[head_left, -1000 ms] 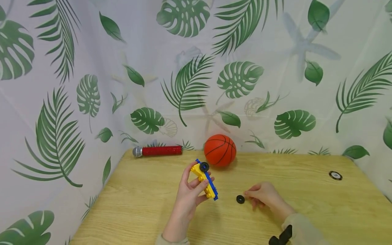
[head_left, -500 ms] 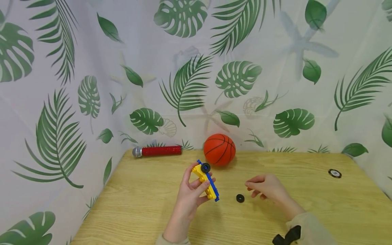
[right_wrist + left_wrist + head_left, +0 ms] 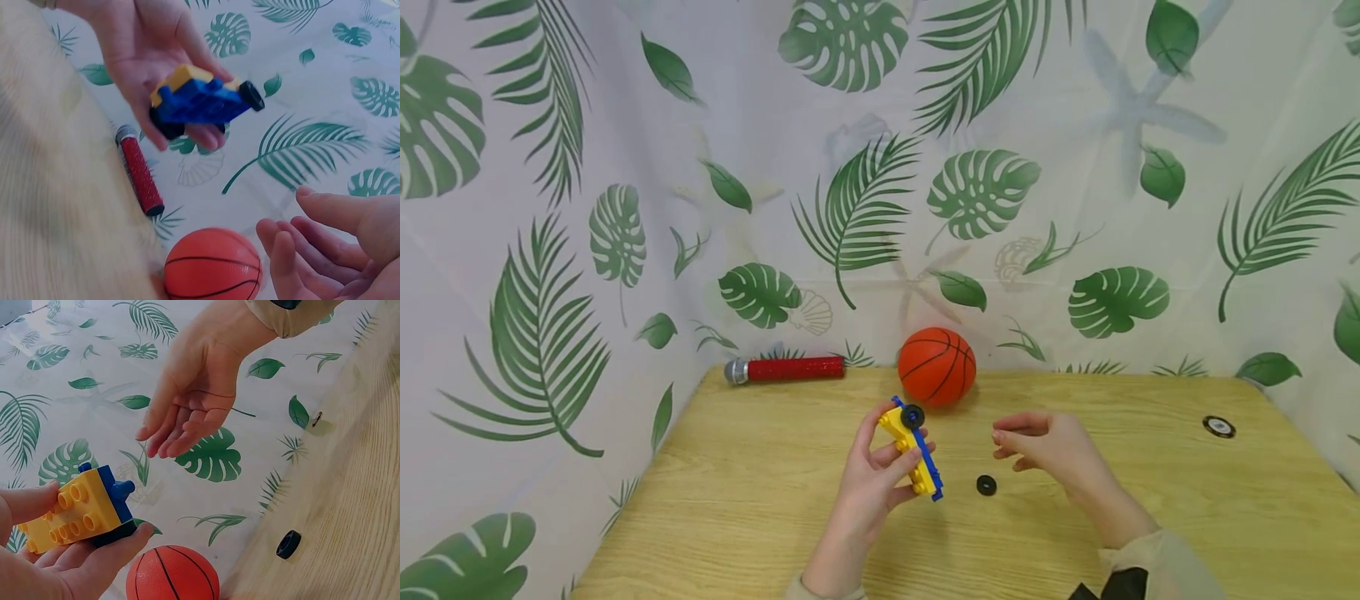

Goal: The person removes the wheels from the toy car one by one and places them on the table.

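Note:
My left hand (image 3: 867, 492) grips a yellow and blue toy car (image 3: 914, 454) built of blocks, tilted above the table. A black wheel sits on its upper end in the head view. In the right wrist view the car's blue underside (image 3: 203, 106) shows, with black wheels on it and a bare blue peg at one corner. My right hand (image 3: 1056, 450) hovers to the right of the car, fingers loosely bent, nothing between them. A loose black tyre (image 3: 987, 485) lies on the table between the two hands, apart from both.
An orange basketball (image 3: 937, 367) stands at the table's back edge, behind the car. A red microphone (image 3: 786, 370) lies at the back left. A black and white round chip (image 3: 1219, 427) lies at the right. A leaf-print curtain (image 3: 880, 208) hangs behind the wooden table (image 3: 737, 500).
My right hand has risen away from the tyre, up and toward the back. The tyre stays on the table. My left hand has shifted slightly right with the toy car.

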`<act>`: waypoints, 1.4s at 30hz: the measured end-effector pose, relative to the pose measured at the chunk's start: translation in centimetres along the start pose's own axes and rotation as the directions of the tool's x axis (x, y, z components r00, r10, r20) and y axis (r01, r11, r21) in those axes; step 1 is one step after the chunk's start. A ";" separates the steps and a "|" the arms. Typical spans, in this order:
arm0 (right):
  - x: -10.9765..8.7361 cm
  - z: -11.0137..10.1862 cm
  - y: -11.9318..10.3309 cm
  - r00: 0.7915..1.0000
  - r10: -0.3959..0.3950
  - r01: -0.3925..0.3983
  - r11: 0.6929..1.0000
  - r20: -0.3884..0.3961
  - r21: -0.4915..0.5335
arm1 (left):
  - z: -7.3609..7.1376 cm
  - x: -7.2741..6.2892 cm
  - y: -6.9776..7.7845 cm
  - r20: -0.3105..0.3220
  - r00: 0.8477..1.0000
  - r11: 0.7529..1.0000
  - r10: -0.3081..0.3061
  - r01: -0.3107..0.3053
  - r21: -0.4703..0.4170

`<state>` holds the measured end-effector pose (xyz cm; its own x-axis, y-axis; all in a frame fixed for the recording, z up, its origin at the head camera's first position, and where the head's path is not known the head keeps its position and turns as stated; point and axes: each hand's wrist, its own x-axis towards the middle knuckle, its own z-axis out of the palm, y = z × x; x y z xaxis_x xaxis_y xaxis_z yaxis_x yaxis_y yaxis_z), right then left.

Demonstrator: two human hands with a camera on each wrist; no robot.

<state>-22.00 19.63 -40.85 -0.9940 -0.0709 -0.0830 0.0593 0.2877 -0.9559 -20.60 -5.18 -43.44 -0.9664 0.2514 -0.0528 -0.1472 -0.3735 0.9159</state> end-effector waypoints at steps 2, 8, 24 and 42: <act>-0.3 0.1 -0.4 1.000 -0.028 0.028 0.999 -0.004 0.017 | 0.2 0.0 0.0 0.002 1.000 1.000 -0.007 0.007 0.002; -1.1 0.5 -1.5 0.997 -0.073 0.073 0.997 0.004 0.036 | 0.7 -0.2 -0.4 0.034 0.999 1.000 0.000 -0.001 0.003; -1.7 2.3 -3.1 0.995 -0.100 0.100 0.995 0.014 0.012 | 2.3 -0.4 -1.3 0.068 0.997 0.999 -0.029 0.028 0.018; -1.1 4.4 -4.0 0.997 -0.082 0.082 0.994 0.003 -0.074 | 2.6 -0.7 -1.0 0.085 0.995 0.999 -0.044 0.042 0.034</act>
<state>-20.72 14.38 -38.20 -0.9953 -0.0968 -0.0054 -0.0290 0.3505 -0.9361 -19.18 -2.68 -43.33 -0.9374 0.3430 -0.0593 -0.1803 -0.3325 0.9257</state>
